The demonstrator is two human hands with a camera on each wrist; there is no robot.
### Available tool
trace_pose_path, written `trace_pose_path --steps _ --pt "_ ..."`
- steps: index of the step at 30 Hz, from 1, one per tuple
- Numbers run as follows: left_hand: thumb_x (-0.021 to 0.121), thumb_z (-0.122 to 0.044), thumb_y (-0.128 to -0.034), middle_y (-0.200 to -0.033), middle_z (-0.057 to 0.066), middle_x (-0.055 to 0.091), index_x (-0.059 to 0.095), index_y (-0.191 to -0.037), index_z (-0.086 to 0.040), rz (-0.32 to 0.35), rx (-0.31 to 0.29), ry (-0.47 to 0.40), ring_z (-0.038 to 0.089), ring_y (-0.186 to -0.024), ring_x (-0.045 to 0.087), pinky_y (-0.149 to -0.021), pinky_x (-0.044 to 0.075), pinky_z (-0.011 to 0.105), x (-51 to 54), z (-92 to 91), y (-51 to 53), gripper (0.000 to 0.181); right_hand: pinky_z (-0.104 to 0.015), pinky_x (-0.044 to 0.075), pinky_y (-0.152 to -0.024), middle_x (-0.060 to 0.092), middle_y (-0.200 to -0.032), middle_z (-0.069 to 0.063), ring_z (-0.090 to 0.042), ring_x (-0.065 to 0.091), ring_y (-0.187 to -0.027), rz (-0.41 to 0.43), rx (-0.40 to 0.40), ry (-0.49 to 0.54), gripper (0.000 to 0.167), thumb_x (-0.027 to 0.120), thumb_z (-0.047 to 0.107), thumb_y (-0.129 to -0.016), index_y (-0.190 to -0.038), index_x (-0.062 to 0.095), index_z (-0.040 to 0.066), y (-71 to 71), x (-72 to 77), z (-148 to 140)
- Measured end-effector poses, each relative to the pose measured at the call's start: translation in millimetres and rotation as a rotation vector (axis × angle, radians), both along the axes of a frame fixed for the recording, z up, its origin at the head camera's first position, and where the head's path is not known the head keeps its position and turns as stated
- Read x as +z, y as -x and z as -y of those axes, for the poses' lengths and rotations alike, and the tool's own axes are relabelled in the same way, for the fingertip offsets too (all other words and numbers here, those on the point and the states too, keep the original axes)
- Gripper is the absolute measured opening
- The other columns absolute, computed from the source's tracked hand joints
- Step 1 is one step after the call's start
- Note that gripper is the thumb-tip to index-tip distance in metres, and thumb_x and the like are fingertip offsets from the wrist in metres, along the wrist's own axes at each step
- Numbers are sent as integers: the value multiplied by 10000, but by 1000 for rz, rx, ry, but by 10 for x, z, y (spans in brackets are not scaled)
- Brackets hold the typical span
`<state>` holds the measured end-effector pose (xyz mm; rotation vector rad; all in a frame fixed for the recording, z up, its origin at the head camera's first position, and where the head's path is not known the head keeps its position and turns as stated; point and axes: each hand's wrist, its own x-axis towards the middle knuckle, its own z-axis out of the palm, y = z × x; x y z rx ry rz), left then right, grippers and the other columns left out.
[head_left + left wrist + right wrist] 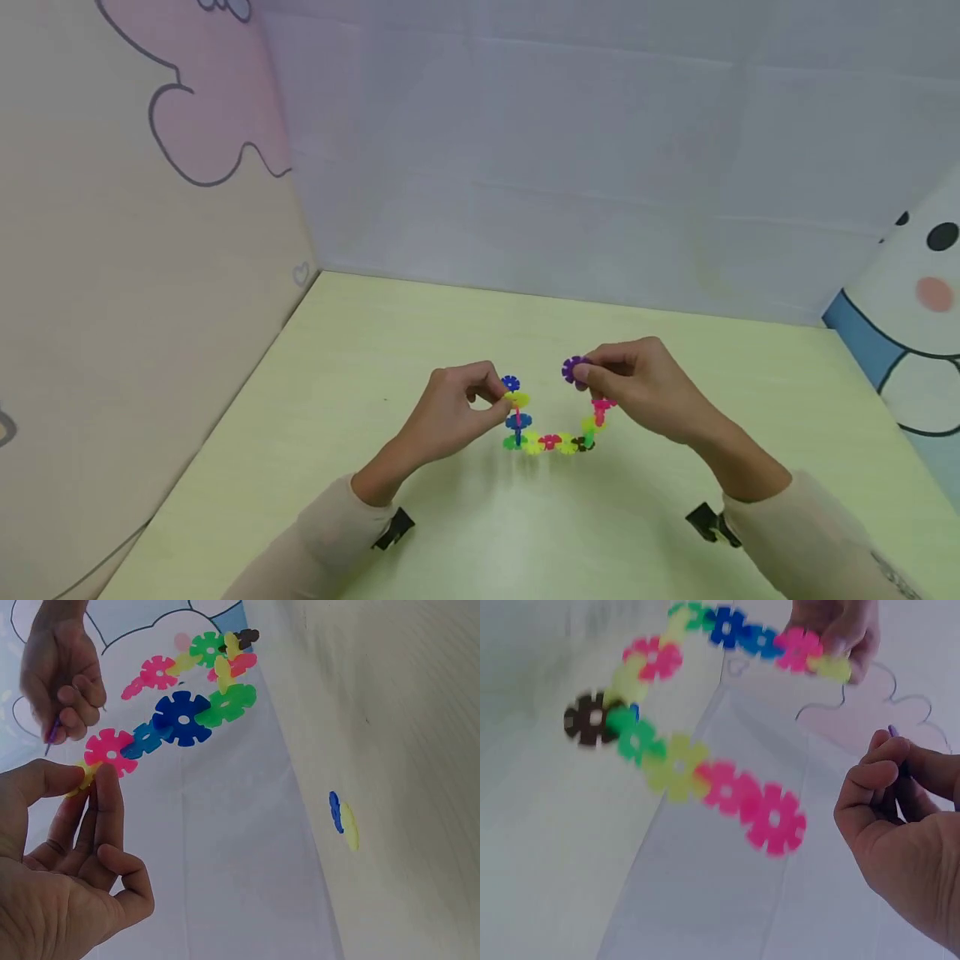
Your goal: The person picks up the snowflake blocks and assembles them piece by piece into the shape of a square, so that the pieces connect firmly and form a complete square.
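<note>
A U-shaped chain of interlocked flower-shaped plastic discs (550, 442) hangs in the air, in pink, blue, green, yellow and dark brown. My left hand (461, 408) pinches the yellow disc (84, 780) at one end between thumb and fingers; a pink disc (111, 754) joins it. The chain's other end, a pink disc (775, 818), hangs free near my right hand (652, 387). That hand pinches a loose purple disc (573, 369), apart from the chain. In the right wrist view, fingers mostly hide the purple disc.
On the pale yellow tabletop (390, 333) lie a blue disc (335, 812) and a yellow disc (351, 826), side by side. A whitish sheet (525, 167) stands behind the table, with cartoon-printed panels at left (210, 108) and right (930, 333).
</note>
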<state>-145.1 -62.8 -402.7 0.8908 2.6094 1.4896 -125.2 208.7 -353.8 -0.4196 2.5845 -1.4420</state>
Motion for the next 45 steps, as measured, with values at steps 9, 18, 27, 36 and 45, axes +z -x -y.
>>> trace_pose_path --steps 9,18,27,36,45 --pt "750 -130 -915 -874 -63 763 710 -864 -163 -34 -5 -14 31 -825 703 -762 524 318 -8 -131 -9 73 -222 522 -662 673 -810 -56 -126 570 -710 422 -80 312 276 601 159 -1048 -1050 703 -98 -151 -179 205" --pt "760 -109 -928 -895 -63 770 718 -898 -155 -60 -60 39 44 -848 710 -755 495 263 -11 -135 -36 70 -217 508 -639 658 -800 -55 -136 558 -693 455 -27 321 293 606 170 -1046 -1039 694 -110 -142 -225 192" --pt "769 -96 -924 -903 -45 771 718 -895 -141 -105 -130 35 61 -874 732 -761 524 235 28 -157 -53 74 -229 467 -588 649 -741 -41 -130 524 -634 459 34 259 294 608 152 -1043 -1033 694 -129 -126 -172 191" --pt "771 -61 -914 -913 -13 778 695 -880 -114 -158 -135 51 97 -882 748 -767 558 217 36 -215 -86 98 -239 512 -599 653 -720 -15 -119 552 -620 486 37 262 310 621 165 -1037 -1046 696 -135 -104 -209 168" --pt "828 -184 -868 -1092 -9 736 709 -1122 -132 -95 -163 99 92 -869 747 -782 562 217 116 -228 -36 285 -227 485 -572 641 -695 -6 -116 546 -605 512 121 298 319 644 209 -1027 -982 699 -102 -56 -179 162"
